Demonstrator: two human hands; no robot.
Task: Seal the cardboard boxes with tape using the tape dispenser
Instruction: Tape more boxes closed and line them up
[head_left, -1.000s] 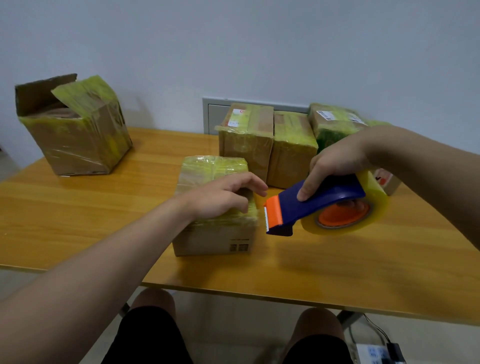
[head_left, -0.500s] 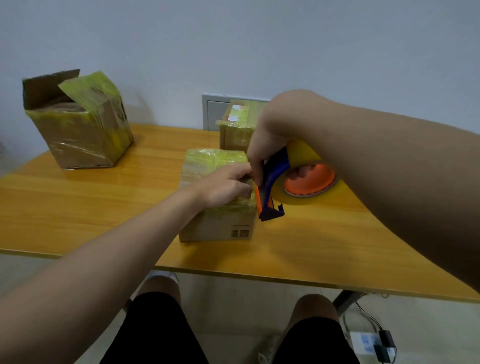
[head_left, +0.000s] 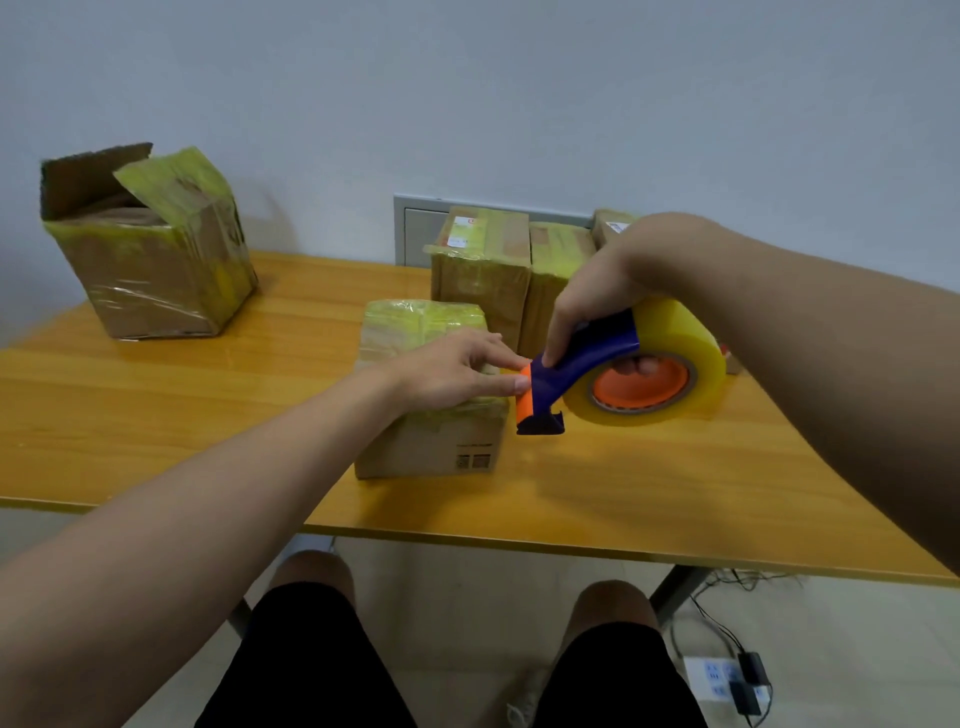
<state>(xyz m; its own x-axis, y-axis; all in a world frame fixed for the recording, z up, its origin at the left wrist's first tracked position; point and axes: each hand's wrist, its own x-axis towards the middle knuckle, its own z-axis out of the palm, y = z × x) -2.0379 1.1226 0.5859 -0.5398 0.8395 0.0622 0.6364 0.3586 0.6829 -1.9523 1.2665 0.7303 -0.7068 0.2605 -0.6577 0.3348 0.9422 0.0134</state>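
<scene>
A small brown cardboard box (head_left: 431, 441), its top wrapped in yellowish tape, is set near the front middle of the orange-toned wooden worktop (head_left: 156, 415). The left grip (head_left: 457, 371) is laid on the box top with its fingers stretched nearly straight. The thumb and forefinger tips touch the orange cutter end of the blue tape dispenser (head_left: 587, 358). Whether tape is pinched there cannot be told. The dispenser is held just right of the box by the right grip (head_left: 597, 291), curled round its handle. A yellow tape roll (head_left: 675, 332) is mounted on it. A larger open-flapped cardboard box (head_left: 156, 260) is placed far left.
</scene>
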